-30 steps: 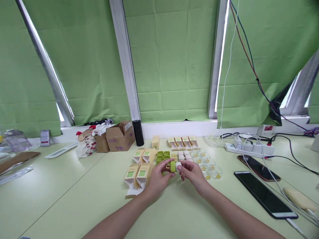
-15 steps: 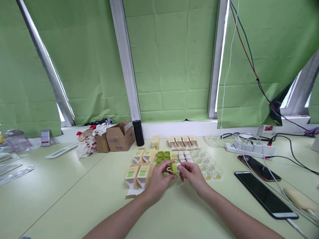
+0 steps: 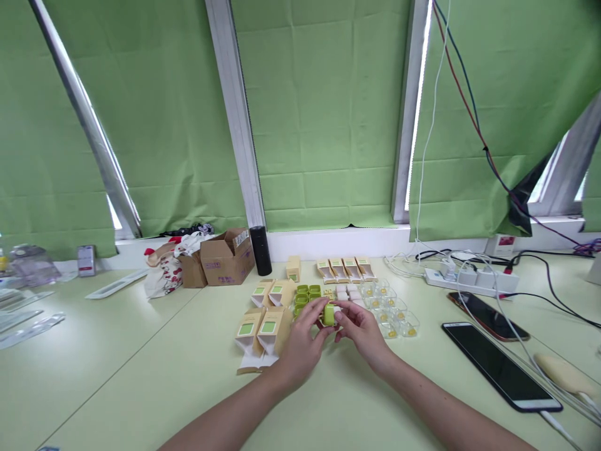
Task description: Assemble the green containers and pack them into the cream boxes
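Observation:
Between my hands is a small green square case (image 3: 328, 315), held above the table. The fingers and thumb of my left hand (image 3: 300, 344) pinch its left side. My right hand (image 3: 366, 335) grips a small white block (image 3: 337, 316) at the case's right side; fingers hide how far the two fit together. Just beyond my hands sit several green cups (image 3: 308, 292) in rows, with white blocks (image 3: 347, 291) beside them. Clear plastic cups (image 3: 387, 307) with yellow centres stand to the right. Opened small cardboard boxes (image 3: 270, 332) lie at the left.
More small boxes (image 3: 345, 269) stand in a row at the back. Behind on the left are a brown carton (image 3: 228, 260) and a black bottle (image 3: 260, 250). A white phone (image 3: 500, 366), a dark phone (image 3: 488, 316), a power strip (image 3: 469, 282) and cables occupy the right.
My left fingers have shifted up and around the green case, and the looped cord seen beside it is now hidden. Both hands stay in nearly the same place.

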A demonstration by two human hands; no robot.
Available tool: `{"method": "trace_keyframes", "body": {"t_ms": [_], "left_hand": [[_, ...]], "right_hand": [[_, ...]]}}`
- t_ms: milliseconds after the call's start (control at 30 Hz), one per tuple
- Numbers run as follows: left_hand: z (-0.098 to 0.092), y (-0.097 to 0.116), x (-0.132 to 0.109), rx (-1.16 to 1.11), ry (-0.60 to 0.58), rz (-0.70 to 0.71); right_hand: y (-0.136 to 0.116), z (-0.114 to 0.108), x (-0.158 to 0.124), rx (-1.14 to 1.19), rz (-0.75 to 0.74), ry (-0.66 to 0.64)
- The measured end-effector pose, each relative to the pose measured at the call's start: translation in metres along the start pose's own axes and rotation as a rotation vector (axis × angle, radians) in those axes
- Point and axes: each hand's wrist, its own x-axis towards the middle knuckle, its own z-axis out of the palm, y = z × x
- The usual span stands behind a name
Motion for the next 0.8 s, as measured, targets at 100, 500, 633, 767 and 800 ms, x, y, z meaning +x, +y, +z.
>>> {"method": "trace_keyframes", "body": {"t_ms": [100, 500, 633, 767, 800], "left_hand": [[0.0025, -0.0015, -0.0036, 0.075, 0.017, 0.06], [0.004, 0.0001, -0.0076, 0.124, 0.116, 0.131], [0.0033, -0.0013, -0.0036, 0.0, 0.102, 0.078], [0.0032, -0.0011, -0.0002, -0.143, 0.068, -0.025], [0.0033, -0.0001, 0.0003, -0.188, 0.052, -0.061]], "right_hand": [[-0.0006, 0.0025, -0.0009, 0.013, -0.01, 0.012], [0.0071, 0.0049, -0.0041, 0.001, -0.055, -0.032], [0.0067, 0.0029, -0.005, -0.079, -0.093, -0.077], [0.0032, 0.0005, -0.0073, -0.314, -0.206, -0.028], [0.0024, -0.0004, -0.008, -0.389, -0.258, -0.008]]}}
